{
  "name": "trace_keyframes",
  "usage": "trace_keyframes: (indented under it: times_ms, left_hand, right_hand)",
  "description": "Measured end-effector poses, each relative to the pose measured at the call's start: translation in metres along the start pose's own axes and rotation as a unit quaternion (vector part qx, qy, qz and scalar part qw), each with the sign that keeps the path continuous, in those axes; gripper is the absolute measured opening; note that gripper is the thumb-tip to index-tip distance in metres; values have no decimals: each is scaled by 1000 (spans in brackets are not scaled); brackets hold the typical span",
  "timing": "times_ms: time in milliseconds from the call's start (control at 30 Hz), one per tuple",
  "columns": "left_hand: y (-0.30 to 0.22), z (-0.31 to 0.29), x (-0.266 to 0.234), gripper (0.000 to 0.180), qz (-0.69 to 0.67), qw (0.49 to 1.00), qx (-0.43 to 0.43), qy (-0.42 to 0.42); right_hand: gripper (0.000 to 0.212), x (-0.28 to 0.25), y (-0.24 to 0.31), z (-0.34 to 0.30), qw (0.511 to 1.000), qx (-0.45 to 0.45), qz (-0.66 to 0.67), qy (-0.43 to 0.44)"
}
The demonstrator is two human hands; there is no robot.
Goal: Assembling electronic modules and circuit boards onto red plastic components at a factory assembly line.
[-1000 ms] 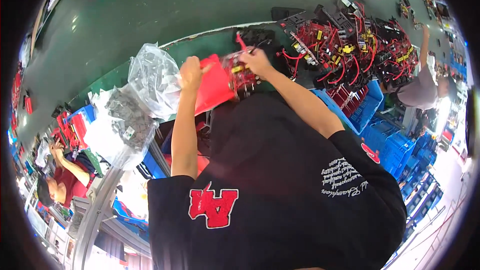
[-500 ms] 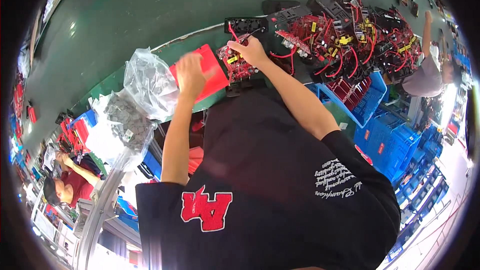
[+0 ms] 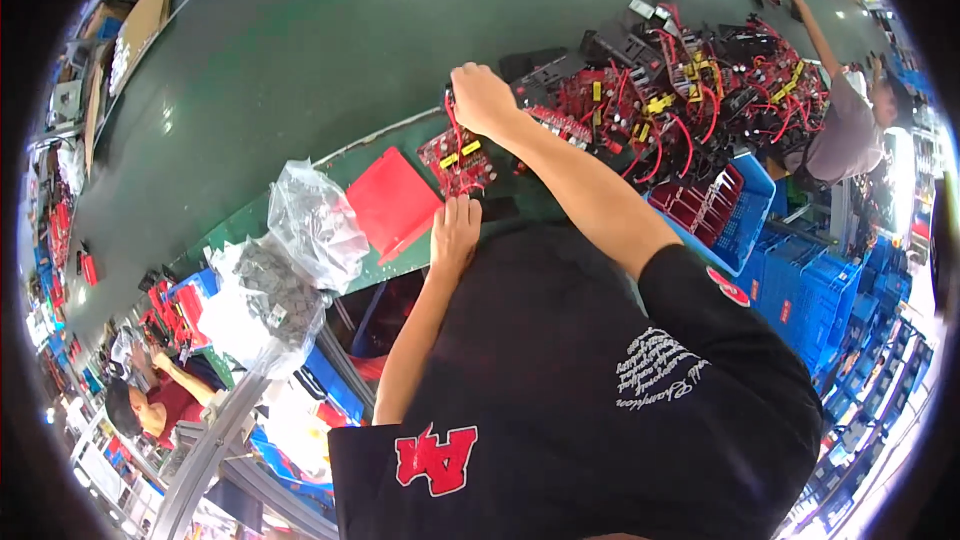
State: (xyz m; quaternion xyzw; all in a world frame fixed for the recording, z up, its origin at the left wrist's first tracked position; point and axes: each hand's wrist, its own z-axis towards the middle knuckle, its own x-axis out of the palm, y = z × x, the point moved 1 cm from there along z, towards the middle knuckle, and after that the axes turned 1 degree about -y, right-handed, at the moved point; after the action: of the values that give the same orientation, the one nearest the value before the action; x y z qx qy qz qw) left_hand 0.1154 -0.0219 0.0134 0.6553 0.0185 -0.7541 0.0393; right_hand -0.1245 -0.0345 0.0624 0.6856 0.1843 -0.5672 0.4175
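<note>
A red circuit board [image 3: 456,162] with yellow parts and red wires lies in front of me on the green bench. My left hand [image 3: 457,230] has its fingers closed at the board's near end. At the far end, my right hand [image 3: 483,98] is curled over a black end piece that it mostly hides; a red wire runs down from there to the board. Just left of the board rests a red sheet-like housing part [image 3: 392,202], touched by neither hand.
Many wired circuit boards [image 3: 640,105] are heaped to the right. Clear plastic bags [image 3: 315,220], one holding grey pieces [image 3: 275,290], sit left. A blue crate [image 3: 745,215] with red parts stands at lower right. Co-workers sit at far left and far right.
My left hand has left the red housing part and moved right to the board's near end. My right hand has shifted from the board's side to the black piece at its far end.
</note>
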Motion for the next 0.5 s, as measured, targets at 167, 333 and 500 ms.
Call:
trace_keyframes:
  times_ms: [167,333,500]
  left_hand:
    - [13,28,-5,19,-78,992,37,87]
    - [42,74,-46,12,-335,937,-102,6]
    - [79,73,2,17,-469,855,-211,-66]
  right_hand:
    - [29,6,-34,36,949,-26,-5,315]
    - [33,-12,-26,22,954,86,55,281]
    - [62,0,-15,-22,915,77,276,285]
